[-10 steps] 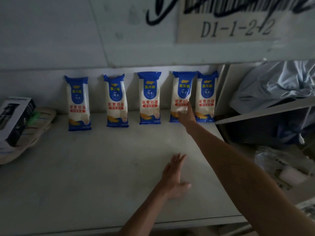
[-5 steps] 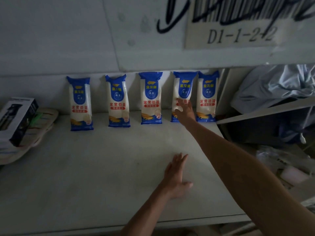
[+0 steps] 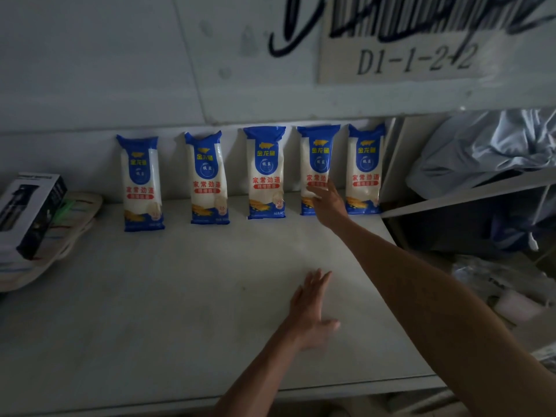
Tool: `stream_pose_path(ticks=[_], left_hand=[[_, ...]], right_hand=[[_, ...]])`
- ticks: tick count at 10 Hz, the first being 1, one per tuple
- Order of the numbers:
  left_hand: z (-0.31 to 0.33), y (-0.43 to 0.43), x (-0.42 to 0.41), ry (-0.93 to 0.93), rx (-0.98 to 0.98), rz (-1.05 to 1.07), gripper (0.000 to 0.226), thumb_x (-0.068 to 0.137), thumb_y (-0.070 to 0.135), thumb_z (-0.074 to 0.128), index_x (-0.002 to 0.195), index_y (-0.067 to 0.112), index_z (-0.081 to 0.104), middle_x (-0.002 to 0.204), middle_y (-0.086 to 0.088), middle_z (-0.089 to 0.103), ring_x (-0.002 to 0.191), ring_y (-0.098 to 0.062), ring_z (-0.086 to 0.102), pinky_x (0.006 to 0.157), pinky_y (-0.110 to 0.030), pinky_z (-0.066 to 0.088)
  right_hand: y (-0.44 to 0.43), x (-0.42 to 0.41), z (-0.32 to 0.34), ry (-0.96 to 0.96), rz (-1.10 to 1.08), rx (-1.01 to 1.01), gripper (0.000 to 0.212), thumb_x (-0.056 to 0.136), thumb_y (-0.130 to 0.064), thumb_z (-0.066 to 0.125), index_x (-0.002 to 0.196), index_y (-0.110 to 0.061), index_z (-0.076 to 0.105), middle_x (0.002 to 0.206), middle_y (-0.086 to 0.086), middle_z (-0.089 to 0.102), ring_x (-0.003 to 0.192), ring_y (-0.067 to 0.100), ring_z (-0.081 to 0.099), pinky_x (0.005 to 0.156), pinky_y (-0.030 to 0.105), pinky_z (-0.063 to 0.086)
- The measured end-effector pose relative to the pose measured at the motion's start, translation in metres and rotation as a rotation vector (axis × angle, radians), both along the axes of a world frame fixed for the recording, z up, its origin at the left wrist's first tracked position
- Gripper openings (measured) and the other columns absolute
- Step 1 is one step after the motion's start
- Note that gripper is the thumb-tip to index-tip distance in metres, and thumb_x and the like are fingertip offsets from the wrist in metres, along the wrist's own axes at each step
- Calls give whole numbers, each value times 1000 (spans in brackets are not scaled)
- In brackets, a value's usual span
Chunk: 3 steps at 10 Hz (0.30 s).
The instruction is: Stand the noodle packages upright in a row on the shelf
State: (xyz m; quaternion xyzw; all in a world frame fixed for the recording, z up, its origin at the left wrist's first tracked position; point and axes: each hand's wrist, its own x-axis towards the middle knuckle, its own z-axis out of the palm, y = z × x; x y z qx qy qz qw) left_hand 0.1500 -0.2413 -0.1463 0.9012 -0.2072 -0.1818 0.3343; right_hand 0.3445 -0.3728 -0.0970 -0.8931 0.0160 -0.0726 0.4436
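Several blue and white noodle packages stand upright in a row against the back wall of the white shelf [image 3: 180, 296]. The leftmost package [image 3: 141, 182] is at the left end and the rightmost package [image 3: 364, 170] stands by the shelf's side wall. My right hand [image 3: 328, 203] reaches to the fourth package [image 3: 317, 164], fingers touching its lower front, not wrapped around it. My left hand [image 3: 311, 311] lies flat on the shelf surface near the front, fingers spread, holding nothing.
A black and white box [image 3: 27, 212] lies on a stack of flat items at the left end of the shelf. Bundled grey plastic [image 3: 487, 149] fills the compartment to the right. A barcode label reading D1-1-2-2 [image 3: 415, 58] hangs above.
The fourth package now stands apart from the rightmost one, with a gap between them. My right hand stayed on its lower front. The left hand stayed flat on the shelf.
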Motion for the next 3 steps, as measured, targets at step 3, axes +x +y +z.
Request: stream_pose_path(ticks=[3], left_hand=[[3,1,-1,25,-30,3,99,93,26,62,163,28,-7,171,1,-17,157,-16,-18,125,-35,-8]], right_hand=[[40,-15,-3,32,-216,-108,59,90,4,50,144,-16,40,148,19,32,132,37,45,108,52,47]])
